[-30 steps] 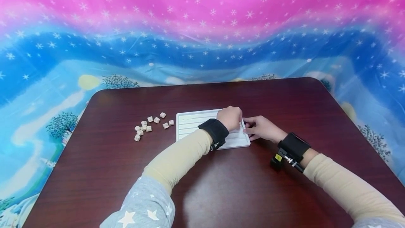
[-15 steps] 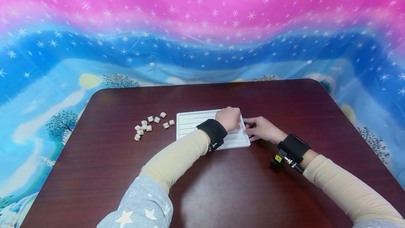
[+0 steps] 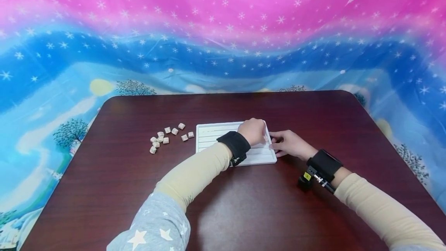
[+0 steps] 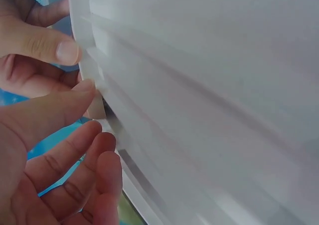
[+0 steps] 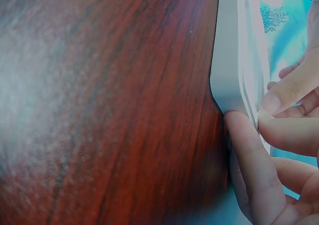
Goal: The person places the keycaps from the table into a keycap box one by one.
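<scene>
A white tray [image 3: 210, 139] with long ridged rows lies on the table. My left hand [image 3: 251, 131] reaches over its right end, hiding part of the rows. In the left wrist view, its thumb and fingertips pinch a small cream block [image 4: 98, 109] at the tray's edge. From the right, my right hand [image 3: 293, 143] holds the tray's short side. The right wrist view has its thumb on the rim [image 5: 253, 116] and a finger along the outer wall. Both thumbs are close together.
Several small cream blocks [image 3: 165, 140] lie scattered on the dark red wooden table [image 3: 244, 204], left of the tray. A colourful patterned cloth [image 3: 223, 49] hangs behind the table's far edge.
The head view has shifted slightly. Both hands stay at the tray's right end, the left one moving only a little; the loose blocks lie as before.
</scene>
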`<action>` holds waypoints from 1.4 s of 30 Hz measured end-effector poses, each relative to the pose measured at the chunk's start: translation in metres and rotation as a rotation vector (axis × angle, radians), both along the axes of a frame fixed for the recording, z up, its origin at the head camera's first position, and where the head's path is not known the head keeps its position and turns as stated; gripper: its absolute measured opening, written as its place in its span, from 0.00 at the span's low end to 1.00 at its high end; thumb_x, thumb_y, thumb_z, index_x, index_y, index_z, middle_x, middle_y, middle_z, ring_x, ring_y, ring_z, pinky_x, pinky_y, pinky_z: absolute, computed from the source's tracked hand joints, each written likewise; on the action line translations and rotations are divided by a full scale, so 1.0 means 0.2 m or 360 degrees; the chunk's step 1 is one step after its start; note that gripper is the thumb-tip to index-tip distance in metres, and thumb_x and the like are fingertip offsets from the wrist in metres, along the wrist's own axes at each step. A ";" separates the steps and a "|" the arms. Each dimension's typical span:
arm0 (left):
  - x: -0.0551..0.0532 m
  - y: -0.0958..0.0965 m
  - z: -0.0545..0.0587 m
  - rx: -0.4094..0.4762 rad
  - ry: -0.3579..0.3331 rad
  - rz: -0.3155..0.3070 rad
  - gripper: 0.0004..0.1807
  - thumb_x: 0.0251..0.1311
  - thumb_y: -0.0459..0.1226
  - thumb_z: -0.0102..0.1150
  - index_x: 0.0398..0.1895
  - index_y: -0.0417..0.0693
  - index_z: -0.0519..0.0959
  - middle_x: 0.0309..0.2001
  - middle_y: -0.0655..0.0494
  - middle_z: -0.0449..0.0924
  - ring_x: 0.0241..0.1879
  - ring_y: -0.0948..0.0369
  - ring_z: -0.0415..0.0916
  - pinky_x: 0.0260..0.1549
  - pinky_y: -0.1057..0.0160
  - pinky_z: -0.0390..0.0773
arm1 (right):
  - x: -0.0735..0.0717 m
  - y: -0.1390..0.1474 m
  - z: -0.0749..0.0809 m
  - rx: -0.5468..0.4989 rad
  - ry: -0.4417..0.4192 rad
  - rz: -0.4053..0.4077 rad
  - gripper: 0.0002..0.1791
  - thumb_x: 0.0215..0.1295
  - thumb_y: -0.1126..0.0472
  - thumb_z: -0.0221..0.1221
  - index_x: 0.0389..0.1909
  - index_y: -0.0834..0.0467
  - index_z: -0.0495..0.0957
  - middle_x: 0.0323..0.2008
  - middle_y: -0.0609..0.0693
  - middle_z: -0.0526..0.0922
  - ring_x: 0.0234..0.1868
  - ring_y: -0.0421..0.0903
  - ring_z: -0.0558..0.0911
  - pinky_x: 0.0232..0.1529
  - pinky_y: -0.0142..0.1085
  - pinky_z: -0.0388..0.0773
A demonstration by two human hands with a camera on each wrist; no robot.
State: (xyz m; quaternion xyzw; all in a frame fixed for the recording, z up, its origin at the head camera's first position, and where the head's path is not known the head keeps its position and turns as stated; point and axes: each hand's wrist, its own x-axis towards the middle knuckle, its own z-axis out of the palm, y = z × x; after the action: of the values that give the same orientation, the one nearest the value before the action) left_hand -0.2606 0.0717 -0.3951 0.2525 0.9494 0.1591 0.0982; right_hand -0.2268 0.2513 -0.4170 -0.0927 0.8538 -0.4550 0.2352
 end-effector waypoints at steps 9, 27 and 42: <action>0.02 -0.10 0.02 0.0083 0.0055 0.0014 0.12 0.63 0.44 0.71 0.46 0.51 0.88 0.44 0.57 0.87 0.36 0.58 0.82 0.34 0.62 0.80 | -0.02 -0.01 -0.04 0.0021 -0.0030 0.0001 0.34 0.72 0.68 0.60 0.75 0.72 0.59 0.43 0.61 0.74 0.39 0.49 0.82 0.40 0.40 0.85; 0.02 -0.44 0.09 0.0327 0.0069 0.0033 0.14 0.66 0.42 0.69 0.52 0.49 0.86 0.42 0.56 0.86 0.43 0.61 0.81 0.39 0.61 0.79 | -0.01 0.00 -0.03 0.0041 -0.0048 0.0020 0.36 0.73 0.68 0.60 0.76 0.72 0.56 0.47 0.63 0.74 0.42 0.50 0.83 0.41 0.39 0.85; 0.00 -0.80 0.18 0.0423 0.0164 -0.0196 0.14 0.68 0.40 0.66 0.53 0.46 0.86 0.44 0.55 0.85 0.44 0.59 0.79 0.47 0.60 0.77 | -0.02 -0.01 0.01 0.0035 -0.0060 -0.0003 0.37 0.72 0.68 0.61 0.76 0.71 0.55 0.49 0.65 0.72 0.44 0.52 0.82 0.42 0.39 0.85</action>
State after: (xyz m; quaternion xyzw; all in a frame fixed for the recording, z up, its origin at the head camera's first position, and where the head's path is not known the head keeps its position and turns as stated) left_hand -0.2606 -0.0876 -0.3600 0.3288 0.9065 0.2638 0.0247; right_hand -0.2308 0.2496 -0.4147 -0.0807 0.8543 -0.4474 0.2520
